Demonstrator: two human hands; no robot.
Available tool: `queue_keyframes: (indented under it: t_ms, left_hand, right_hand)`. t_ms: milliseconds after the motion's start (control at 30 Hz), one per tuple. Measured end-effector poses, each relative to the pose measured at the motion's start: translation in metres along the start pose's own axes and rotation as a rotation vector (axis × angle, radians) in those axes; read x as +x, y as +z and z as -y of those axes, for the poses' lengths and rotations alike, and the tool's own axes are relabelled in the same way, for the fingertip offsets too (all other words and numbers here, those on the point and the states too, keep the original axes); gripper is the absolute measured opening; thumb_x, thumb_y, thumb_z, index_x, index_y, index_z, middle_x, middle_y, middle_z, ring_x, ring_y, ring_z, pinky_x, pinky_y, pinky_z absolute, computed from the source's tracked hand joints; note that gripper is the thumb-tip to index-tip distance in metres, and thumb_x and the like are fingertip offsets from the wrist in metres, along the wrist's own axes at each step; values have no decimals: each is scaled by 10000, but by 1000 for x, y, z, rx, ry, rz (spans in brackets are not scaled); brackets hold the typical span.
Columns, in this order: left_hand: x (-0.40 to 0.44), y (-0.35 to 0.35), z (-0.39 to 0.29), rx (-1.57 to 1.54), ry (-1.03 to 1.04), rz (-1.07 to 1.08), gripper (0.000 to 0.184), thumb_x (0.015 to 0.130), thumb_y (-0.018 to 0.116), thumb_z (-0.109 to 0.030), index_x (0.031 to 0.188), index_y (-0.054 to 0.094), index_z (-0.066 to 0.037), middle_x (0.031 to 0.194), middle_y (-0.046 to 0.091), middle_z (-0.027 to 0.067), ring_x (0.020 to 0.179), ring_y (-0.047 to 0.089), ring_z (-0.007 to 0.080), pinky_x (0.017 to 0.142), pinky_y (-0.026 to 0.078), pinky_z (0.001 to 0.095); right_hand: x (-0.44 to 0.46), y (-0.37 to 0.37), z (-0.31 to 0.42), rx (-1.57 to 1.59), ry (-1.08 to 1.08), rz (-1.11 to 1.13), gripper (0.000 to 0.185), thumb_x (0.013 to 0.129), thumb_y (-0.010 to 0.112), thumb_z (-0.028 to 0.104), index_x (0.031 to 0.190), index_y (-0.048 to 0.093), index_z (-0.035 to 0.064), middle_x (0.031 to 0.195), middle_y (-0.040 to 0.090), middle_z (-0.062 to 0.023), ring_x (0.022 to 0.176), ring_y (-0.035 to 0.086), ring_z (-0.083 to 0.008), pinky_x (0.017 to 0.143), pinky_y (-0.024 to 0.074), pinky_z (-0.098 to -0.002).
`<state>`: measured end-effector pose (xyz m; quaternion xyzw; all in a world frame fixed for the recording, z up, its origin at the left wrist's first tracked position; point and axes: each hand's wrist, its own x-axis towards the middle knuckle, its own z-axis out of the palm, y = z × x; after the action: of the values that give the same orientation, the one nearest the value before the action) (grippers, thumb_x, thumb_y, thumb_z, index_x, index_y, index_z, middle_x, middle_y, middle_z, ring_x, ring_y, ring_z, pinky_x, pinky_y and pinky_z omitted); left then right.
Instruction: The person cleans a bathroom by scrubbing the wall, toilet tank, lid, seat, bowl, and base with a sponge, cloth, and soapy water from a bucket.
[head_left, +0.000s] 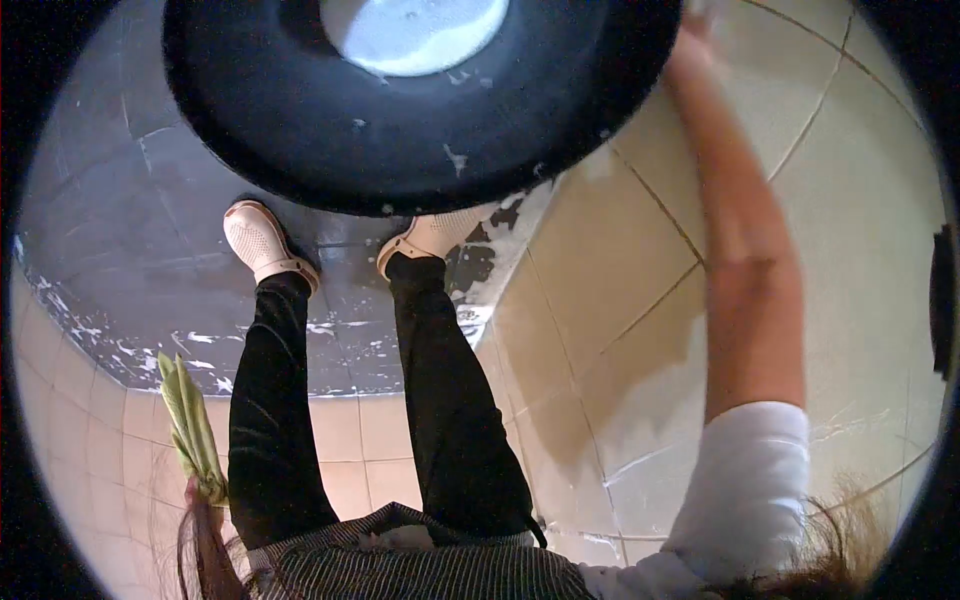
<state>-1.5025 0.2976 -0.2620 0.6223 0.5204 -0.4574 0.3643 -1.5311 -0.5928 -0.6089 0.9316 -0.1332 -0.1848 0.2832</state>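
A large black round object (420, 130), with a pale, bright centre (425, 35) and whitish specks, fills the top of the view. At its upper right edge is my right hand (693, 45), blurred and cut off by the frame, its fingers closed on the rim as far as they show. At the lower left, my left hand (192, 492) is mostly hidden behind dark hair. It grips the bunched end of a green cloth (190, 425), which hangs beside my leg.
My feet, in pale clogs (262, 240), stand on dark tiles (340, 300) streaked with white foam or suds. Beige tiles (640, 260) lie to the right and at the bottom. A dark object (942, 300) shows at the right edge.
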Motion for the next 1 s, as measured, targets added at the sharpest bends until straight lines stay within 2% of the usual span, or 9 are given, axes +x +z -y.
queue_keyframes:
  t_ms: [433,533,667,700,767,800,867,900,1000]
  left_hand:
    - [3,24,-81,195,24,32,427,869,461,-358,1118,516,-15,986,609,59,844,593,158,743,480,266]
    - [17,16,-110,256,57,81,488,871,455,-400,1149,499,-2,1064,596,71,920,592,195,803,481,314]
    - [29,-29,-155,1055,429,59,420,865,499,-302,1157,481,0,1086,578,87,940,584,222,831,482,333]
    - [36,-42,-162,842,392,19,397,857,511,-259,1160,478,-4,1084,576,87,941,579,218,831,479,325]
    - [30,-28,-173,465,323,-4,394,865,481,-305,1148,507,-32,1088,578,77,971,561,207,821,474,335]
    - [16,2,-184,228,241,76,397,875,468,-287,1167,491,-19,1102,573,82,989,552,202,838,467,332]
    - [15,-29,-185,1218,675,-26,419,872,470,-287,1185,477,-8,1110,572,85,981,559,209,861,457,336]
    - [16,-43,-183,1208,682,-20,419,872,470,-287,1185,477,-8,1110,572,85,981,559,209,861,457,336]
    - [12,-26,-185,316,326,119,431,850,506,-292,1178,480,-13,1107,573,96,991,561,223,878,450,350]
  right_hand:
    - [-372,3,203,181,-326,746,457,828,439,147,1250,426,-29,1312,390,-177,1257,295,-334,1057,174,-433]
    - [-525,14,254,710,62,833,510,762,485,72,1258,409,-21,1323,377,-198,1230,343,-334,1027,267,-425]
    - [-704,-37,282,1170,595,993,529,718,502,30,1243,435,16,1347,359,-172,1242,337,-302,1024,279,-435]
    - [-734,-43,285,1170,605,996,529,718,502,30,1243,435,16,1347,359,-172,1242,337,-302,1024,279,-435]
    - [-775,-43,281,720,-182,1387,619,718,510,41,1309,332,-9,1356,324,-210,1279,264,-324,1040,228,-467]
    - [-734,-37,269,770,5,1183,629,728,505,61,1317,301,-26,1338,334,-231,1261,288,-329,1036,235,-461]
    - [-612,-44,232,892,314,705,659,747,496,100,1333,239,-60,1302,354,-275,1224,335,-338,1029,250,-448]
    - [-517,-51,199,498,153,655,638,772,480,122,1336,237,-54,1292,386,-245,1146,435,-320,1014,280,-436]
    - [-302,-122,69,64,-155,490,436,817,459,98,1231,429,-37,1282,398,-266,1108,477,-340,990,319,-410]
